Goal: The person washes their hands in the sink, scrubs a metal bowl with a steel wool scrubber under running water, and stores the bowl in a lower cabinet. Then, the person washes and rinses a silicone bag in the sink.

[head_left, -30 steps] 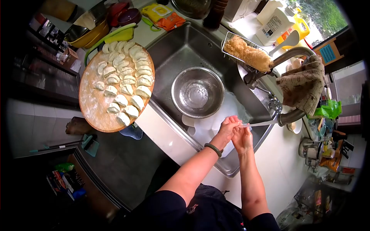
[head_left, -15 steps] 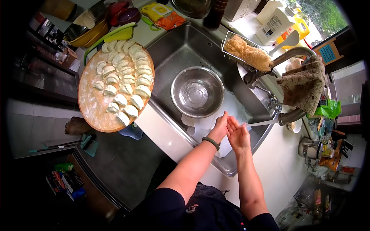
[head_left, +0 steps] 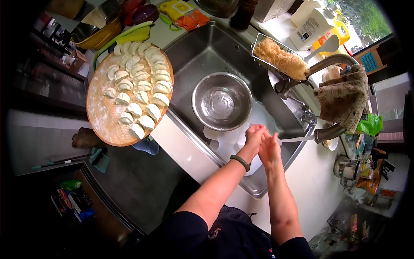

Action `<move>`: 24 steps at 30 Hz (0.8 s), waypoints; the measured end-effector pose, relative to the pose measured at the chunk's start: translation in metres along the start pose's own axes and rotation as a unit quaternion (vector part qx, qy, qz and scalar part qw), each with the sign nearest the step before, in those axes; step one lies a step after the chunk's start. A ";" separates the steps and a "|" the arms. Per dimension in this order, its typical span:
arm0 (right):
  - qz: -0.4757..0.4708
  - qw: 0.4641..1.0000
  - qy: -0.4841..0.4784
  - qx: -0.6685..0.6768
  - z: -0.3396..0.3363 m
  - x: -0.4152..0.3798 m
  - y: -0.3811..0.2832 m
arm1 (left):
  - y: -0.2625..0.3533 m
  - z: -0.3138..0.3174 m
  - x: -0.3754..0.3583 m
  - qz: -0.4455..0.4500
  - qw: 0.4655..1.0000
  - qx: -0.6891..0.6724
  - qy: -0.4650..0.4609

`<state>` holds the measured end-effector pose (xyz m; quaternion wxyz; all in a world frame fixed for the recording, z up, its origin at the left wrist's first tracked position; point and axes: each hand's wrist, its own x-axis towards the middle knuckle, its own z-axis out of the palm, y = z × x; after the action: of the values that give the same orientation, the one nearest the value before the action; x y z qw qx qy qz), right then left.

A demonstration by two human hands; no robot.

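Observation:
My left hand, with a dark green bangle at its wrist, presses against my right hand over the sink. The left fingers are curled over the right fingers, which are mostly hidden; the right thumb shows. A stream of water runs from the faucet spout onto the hands. Nothing else is visible in either hand. Just beyond them sits a metal bowl with some water in it. It rests in the sink beside and over whitish, translucent items whose kind I cannot make out.
The steel sink surrounds the bowl. To the left, a round wooden board carries many folded dumplings and overhangs the counter. A wire rack holds a loofah; a brown cloth drapes over the faucet pipe.
My hands have come together. The left fingers have curled over the right hand, whose flat, upturned palm and fingers showed before. The bowl and dumplings have stayed in place.

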<state>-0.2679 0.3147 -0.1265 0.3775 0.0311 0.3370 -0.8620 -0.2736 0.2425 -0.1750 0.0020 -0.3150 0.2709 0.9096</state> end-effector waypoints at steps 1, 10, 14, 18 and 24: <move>0.002 1.000 0.002 0.000 0.003 -0.002 0.002 | 0.001 0.002 -0.001 -0.002 1.000 -0.002 0.001; -0.028 0.997 0.066 -0.006 0.009 -0.006 0.003 | 0.008 0.003 -0.013 -0.061 0.993 -0.084 0.053; -0.028 0.997 0.052 0.053 -0.005 -0.004 -0.001 | -0.009 -0.004 -0.012 0.041 0.996 -0.035 -0.076; 0.002 0.997 0.047 0.064 0.000 -0.002 0.006 | -0.009 -0.011 -0.003 0.056 0.998 0.023 -0.005; 0.025 0.992 0.035 0.118 -0.010 0.017 0.008 | 0.013 -0.003 0.010 -0.062 0.976 0.191 0.079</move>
<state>-0.2768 0.3065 -0.1438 0.3806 0.1140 0.2453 -0.8843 -0.2817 0.2284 -0.1762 0.0970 -0.3961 0.4193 0.8111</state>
